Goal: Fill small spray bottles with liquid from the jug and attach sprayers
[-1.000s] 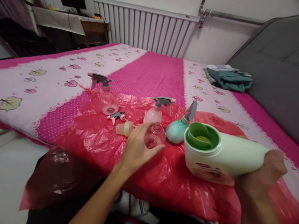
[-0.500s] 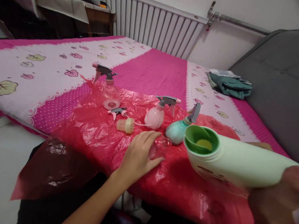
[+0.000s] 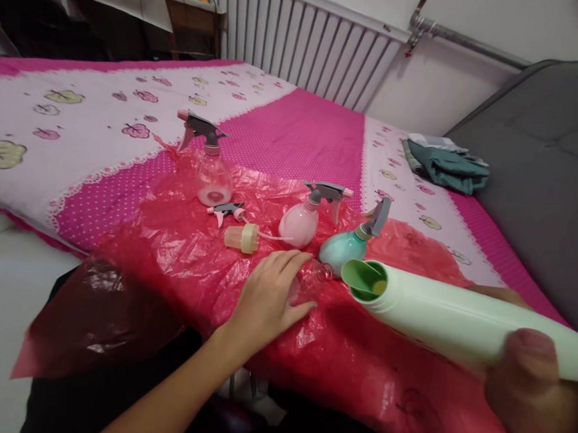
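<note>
Pale green bottle (image 3: 449,309) is slanting across the right foreground, its open mouth with a green lip inside facing left, near the small clear bottle. The right hand (image 3: 532,391) is gripping its body, thumb pressing along the near side, the fingers mostly hiding behind and beneath. The left hand (image 3: 270,293) is curling around the small clear bottle (image 3: 305,285), thumb spreading away from the fingers along its near side. That bottle is tilting, its bare neck pointing right, toward the teal spray bottle (image 3: 343,250); whether the two are touching, I cannot tell.

Under all of these, a crinkled red plastic sheet (image 3: 193,289) is covering the near part of the bed (image 3: 317,127). The teal bottle is leaning to the right, grey sprayer on top. To its left, a milky pink spray bottle (image 3: 298,225) is standing, and a cream-collared cap (image 3: 242,238) is lying on its side, a thin pale tube showing between them. Just beyond the cap, a loose grey-and-pink spray head (image 3: 227,210) is lying. Behind it, a clear pink spray bottle (image 3: 214,181) is standing upright, holding a little liquid.

Farther off, folded cloth (image 3: 449,165) is resting by the grey headboard (image 3: 540,126), and a white radiator (image 3: 312,43) is lining the wall.
</note>
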### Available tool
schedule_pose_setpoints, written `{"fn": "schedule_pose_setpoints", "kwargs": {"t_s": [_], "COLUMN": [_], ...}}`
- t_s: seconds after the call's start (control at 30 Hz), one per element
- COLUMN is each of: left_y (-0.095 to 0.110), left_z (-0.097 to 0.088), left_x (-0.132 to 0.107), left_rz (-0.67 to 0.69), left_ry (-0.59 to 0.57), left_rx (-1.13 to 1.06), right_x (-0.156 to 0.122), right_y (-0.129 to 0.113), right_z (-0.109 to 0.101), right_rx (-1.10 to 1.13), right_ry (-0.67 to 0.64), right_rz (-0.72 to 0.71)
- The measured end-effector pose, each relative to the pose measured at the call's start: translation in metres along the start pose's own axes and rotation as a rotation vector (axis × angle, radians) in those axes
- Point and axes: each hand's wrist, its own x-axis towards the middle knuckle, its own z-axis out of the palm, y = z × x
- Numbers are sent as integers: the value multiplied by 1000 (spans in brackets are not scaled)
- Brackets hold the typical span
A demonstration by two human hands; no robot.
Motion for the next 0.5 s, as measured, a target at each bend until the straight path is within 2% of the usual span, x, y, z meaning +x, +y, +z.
{"fn": "schedule_pose_setpoints", "kwargs": {"t_s": [0.2, 0.37, 0.5], "left_y": [1, 3, 2], "left_z": [0, 1, 3], "left_x": [1, 1, 1], "left_rz": [-2, 9, 19], "left_ry": [-12, -21, -23], "left_rx": [12, 22, 20], "right_x": [9, 21, 25], "right_y": [-4, 1, -5], "right_z": [1, -2, -3], "right_rx": [-135, -194, -219], "right_ry": [0, -58, -46], "right_rz": [-212, -328, -375]}}
